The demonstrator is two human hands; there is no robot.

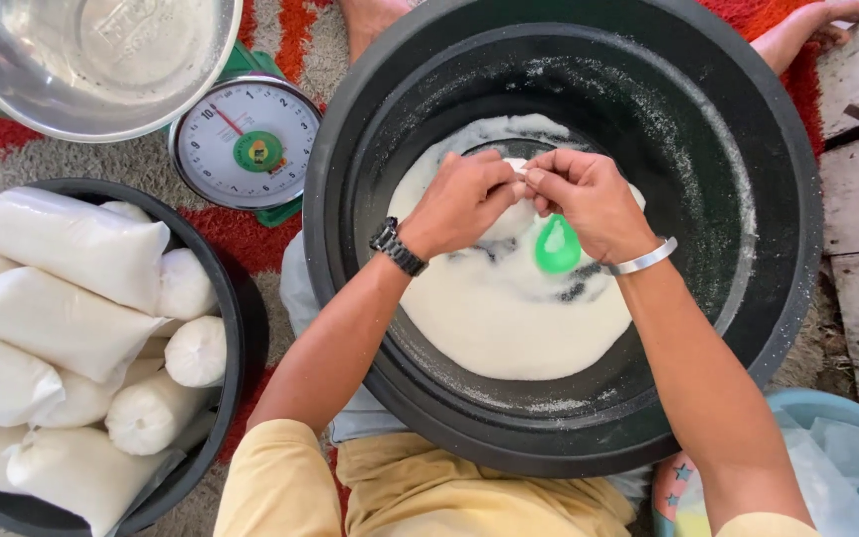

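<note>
Both my hands meet over a big black basin holding a heap of white granular stuff. My left hand, with a black wristwatch, and my right hand, with a silver bangle, pinch the top of a small clear plastic bag filled with the white grains. A small green scoop lies in the heap just under my right hand.
A second black tub at left holds several filled, tied white bags. A dial kitchen scale with a steel bowl stands at top left. A light blue basin with clear plastic bags sits at bottom right. Bare feet rest on the red rug beyond.
</note>
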